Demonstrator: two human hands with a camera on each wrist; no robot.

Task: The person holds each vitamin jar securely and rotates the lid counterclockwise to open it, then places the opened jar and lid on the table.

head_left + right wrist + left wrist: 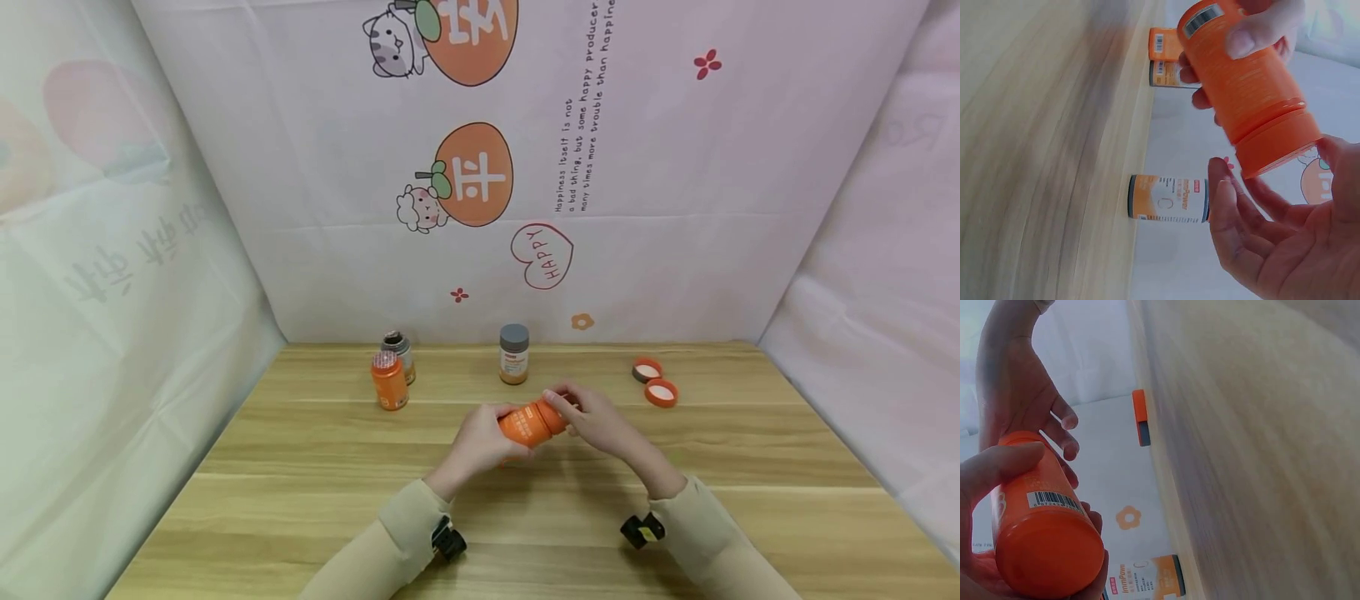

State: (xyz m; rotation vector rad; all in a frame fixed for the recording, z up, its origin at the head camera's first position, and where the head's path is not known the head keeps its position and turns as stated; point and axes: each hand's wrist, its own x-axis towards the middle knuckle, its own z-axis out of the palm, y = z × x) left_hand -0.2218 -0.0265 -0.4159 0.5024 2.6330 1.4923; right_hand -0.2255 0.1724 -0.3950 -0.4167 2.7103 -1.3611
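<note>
My left hand grips an orange bottle with white lettering, fingers and thumb wrapped round its body. The bottle is tilted above the table, its capped end towards the right. Its base and barcode face the left wrist view. At the orange cap, my right hand pinches the rim with thumb and fingertips. The lower fingers of that hand are loosely bent beside the cap in the right wrist view.
Back left on the wooden table stand an uncapped orange bottle and a dark-necked bottle. A grey-capped bottle is at back centre. Two caps, one grey-sided and one orange, lie at right, white insides up.
</note>
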